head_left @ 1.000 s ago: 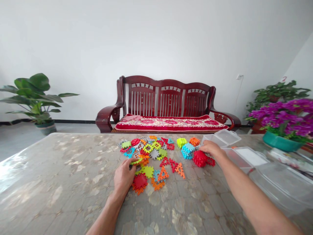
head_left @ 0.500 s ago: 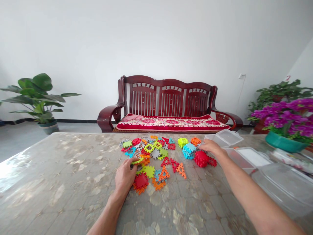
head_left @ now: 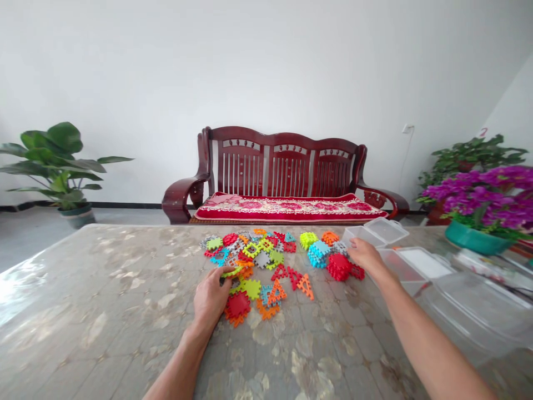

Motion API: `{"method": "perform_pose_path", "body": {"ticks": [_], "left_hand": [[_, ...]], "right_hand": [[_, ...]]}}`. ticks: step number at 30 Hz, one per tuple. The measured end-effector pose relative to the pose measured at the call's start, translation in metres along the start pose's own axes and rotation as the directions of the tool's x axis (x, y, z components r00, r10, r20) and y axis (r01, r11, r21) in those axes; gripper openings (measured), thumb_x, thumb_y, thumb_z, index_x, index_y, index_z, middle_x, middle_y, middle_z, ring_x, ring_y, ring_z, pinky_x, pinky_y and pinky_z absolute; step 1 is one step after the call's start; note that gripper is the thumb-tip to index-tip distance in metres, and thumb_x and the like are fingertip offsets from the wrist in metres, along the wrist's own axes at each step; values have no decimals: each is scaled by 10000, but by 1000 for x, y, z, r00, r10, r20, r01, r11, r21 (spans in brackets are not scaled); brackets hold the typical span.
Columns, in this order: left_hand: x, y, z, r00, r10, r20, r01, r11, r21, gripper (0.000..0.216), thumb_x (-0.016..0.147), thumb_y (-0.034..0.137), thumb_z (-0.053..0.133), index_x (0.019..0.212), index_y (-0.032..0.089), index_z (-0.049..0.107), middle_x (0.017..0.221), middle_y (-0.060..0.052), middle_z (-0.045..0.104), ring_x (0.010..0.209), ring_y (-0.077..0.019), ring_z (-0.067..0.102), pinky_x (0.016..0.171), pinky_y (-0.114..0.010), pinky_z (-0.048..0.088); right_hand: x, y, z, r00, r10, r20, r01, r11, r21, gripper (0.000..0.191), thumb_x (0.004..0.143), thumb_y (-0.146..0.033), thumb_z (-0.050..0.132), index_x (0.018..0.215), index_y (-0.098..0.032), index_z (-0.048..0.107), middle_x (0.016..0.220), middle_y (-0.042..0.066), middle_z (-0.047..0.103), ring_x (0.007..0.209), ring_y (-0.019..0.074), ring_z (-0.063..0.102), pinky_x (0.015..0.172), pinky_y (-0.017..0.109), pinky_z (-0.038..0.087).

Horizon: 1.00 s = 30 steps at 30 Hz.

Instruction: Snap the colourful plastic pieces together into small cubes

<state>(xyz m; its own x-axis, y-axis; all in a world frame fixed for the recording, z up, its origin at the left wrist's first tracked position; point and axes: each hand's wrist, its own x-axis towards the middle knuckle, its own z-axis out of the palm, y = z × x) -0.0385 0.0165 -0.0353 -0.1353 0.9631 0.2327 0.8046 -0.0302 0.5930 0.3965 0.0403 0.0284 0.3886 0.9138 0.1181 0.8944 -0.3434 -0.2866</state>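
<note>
My left hand (head_left: 211,294) is closed on a yellow-green toothed building piece (head_left: 232,272) at the near left side of a loose heap. Under and beside it lie a lime toothed piece (head_left: 252,289) and a red toothed square (head_left: 238,304). My right hand (head_left: 365,260) is just right of a small grey stack of toothed pieces (head_left: 340,248); its fingers are loosely stretched and appear to hold nothing. Around that stack stand a blue stack (head_left: 319,254), a red stack (head_left: 338,266), a yellow-green stack (head_left: 308,240) and an orange stack (head_left: 330,238).
Mixed pieces (head_left: 262,259) spread over the table's middle, with orange and red triangles (head_left: 293,278) nearer me. Clear plastic boxes (head_left: 478,311) and a purple flower pot (head_left: 477,236) stand at the right. Beyond the table is a wooden bench (head_left: 291,172).
My right hand has drawn back slightly to the right, uncovering more of the grey stack. My left hand stays at the heap with the yellow-green piece. The view has shifted a little.
</note>
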Motion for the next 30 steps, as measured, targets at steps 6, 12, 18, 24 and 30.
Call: {"method": "perform_pose_path", "body": {"ticks": [6, 12, 18, 24, 30], "left_hand": [[0, 0, 0, 1000, -7, -10, 7, 1000, 4, 303, 810, 275, 497, 1042, 282, 691, 1094, -8, 701, 935, -186, 648, 824, -266, 480], [0, -2, 2, 1000, 4, -15, -4, 1000, -14, 306, 797, 267, 507, 1037, 282, 696, 1105, -11, 701, 956, -191, 649, 845, -279, 480], [0, -2, 1, 1000, 12, -10, -12, 1000, -16, 307, 802, 261, 498, 1040, 275, 692, 1109, -17, 699, 983, -195, 642, 867, -286, 476], [-1, -1, 1, 1000, -3, 2, 3, 1000, -18, 307, 809, 270, 492, 1052, 280, 680, 1122, -18, 688, 1007, -193, 633, 880, -283, 474], [-2, 1, -1, 1000, -10, -5, 10, 1000, -24, 395, 774, 199, 463, 1128, 263, 626, 1189, -37, 653, 1052, -215, 617, 911, -314, 466]], "right_hand": [[-55, -7, 10, 968, 74, -238, 22, 926, 378, 468, 848, -407, 437, 1249, -187, 537, 1153, 97, 653, 987, 217, 622, 866, 313, 460], [-85, -25, 22, 938, -90, -334, 151, 975, 162, 592, 792, -519, 524, 1286, -194, 497, 1222, 119, 591, 1138, 279, 522, 975, 390, 394], [-79, -30, 26, 970, -95, -225, 117, 989, 87, 503, 803, -445, 540, 1254, -224, 522, 1220, 91, 601, 1114, 255, 554, 943, 351, 420], [-71, -16, 33, 962, -98, -254, 156, 963, 221, 590, 774, -487, 563, 1278, -187, 502, 1250, 112, 581, 1171, 251, 524, 1010, 358, 386], [-63, -2, 40, 977, -40, -210, 143, 851, 506, 591, 908, -531, 230, 1222, -151, 556, 1279, 131, 577, 1237, 239, 482, 1069, 348, 344]]}}
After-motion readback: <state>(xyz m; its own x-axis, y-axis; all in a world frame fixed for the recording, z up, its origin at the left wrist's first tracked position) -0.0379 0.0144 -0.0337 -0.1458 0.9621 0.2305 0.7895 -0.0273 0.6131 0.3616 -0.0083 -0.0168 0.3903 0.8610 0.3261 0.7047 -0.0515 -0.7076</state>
